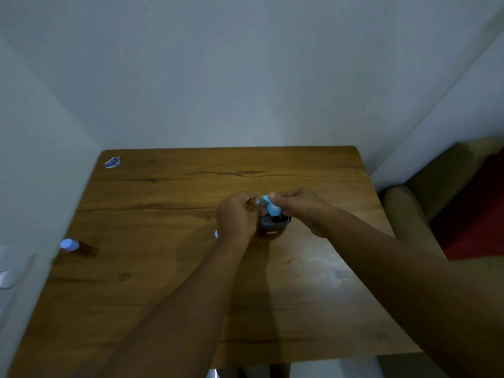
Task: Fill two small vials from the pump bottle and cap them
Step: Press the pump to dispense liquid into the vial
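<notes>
My left hand (236, 216) is shut on a small vial (252, 204) of amber liquid, held tilted at the middle of the wooden table (163, 268). Against the vial's mouth, my right hand (298, 207) pinches a light-blue part (272, 208); whether it is the vial's cap or the pump head I cannot tell. The dark pump bottle (274, 226) stands right under both hands, mostly hidden. A second vial (79, 248) with a pale cap lies on its side near the table's left edge. A bit of pale blue (216, 234) peeks out beside my left wrist.
A small blue-and-white wrapper (112, 162) lies at the table's far left corner. Walls close in behind and on the left. An olive-coloured seat (409, 211) with a red cushion stands to the right of the table.
</notes>
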Tool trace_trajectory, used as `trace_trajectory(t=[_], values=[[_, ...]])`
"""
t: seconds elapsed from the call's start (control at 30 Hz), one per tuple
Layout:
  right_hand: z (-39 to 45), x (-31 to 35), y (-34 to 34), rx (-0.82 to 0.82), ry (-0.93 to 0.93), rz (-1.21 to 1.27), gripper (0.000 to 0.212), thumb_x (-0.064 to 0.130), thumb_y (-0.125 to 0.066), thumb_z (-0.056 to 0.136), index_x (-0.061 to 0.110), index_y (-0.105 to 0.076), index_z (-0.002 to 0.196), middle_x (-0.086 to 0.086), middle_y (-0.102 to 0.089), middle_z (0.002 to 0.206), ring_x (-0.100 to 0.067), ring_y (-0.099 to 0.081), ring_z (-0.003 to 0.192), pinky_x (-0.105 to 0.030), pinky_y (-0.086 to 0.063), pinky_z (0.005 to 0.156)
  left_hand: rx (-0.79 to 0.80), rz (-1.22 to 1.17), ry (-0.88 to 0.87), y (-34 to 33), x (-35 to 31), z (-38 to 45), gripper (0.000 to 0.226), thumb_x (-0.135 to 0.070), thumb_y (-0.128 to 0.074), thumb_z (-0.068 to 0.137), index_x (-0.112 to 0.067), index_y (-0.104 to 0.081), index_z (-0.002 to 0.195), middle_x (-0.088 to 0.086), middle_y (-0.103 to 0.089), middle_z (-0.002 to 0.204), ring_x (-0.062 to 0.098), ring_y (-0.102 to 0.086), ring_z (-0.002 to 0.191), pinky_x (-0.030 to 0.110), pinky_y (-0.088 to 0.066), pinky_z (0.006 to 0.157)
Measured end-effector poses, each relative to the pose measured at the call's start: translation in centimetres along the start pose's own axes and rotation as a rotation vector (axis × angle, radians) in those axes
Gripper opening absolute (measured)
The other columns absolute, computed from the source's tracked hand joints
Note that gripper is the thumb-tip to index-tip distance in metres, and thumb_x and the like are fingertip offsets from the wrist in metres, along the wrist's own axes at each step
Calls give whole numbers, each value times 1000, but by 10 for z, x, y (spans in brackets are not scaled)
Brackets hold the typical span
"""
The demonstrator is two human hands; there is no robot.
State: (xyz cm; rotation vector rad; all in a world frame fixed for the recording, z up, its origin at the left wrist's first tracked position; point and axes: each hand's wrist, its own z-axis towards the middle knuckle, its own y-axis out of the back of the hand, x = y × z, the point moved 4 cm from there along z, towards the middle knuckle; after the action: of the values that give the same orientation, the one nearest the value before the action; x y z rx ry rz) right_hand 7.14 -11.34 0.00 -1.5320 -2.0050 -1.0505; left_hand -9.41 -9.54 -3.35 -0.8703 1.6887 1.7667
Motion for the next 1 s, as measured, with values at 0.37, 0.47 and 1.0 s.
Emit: trace_trajectory(t=[0.37, 0.47, 1.0], values=[[-2, 0, 0, -12, -29, 26, 53, 46, -71, 92, 12, -65, 132, -10, -64, 136, -26, -59, 123, -45, -48, 109, 135, -65, 59, 3, 1, 7, 49, -21, -88, 69, -25, -72, 116, -9, -72, 115, 6, -64, 105, 19, -43, 84], [-2, 2, 2, 29, -32, 20, 53, 47, -72, 91, 11, -65, 131, -9, -64, 136, -23, -60, 120, -47, -45, 113, 114, -101, 42, 10, -2, 9, 53, -15, -90, 65, -27, -72, 114, -12, -72, 109, 2, -64, 99, 15, -46, 79], [0, 1, 0, 10, -8, 22, 58, 49, -72, 90, 9, -65, 132, -11, -64, 137, -25, -60, 122, -42, -46, 108, 110, 12, -24, 23, -14, 10, 41, -16, -90, 67, -23, -77, 105, -4, -74, 106, 14, -66, 99, 34, -55, 88]])
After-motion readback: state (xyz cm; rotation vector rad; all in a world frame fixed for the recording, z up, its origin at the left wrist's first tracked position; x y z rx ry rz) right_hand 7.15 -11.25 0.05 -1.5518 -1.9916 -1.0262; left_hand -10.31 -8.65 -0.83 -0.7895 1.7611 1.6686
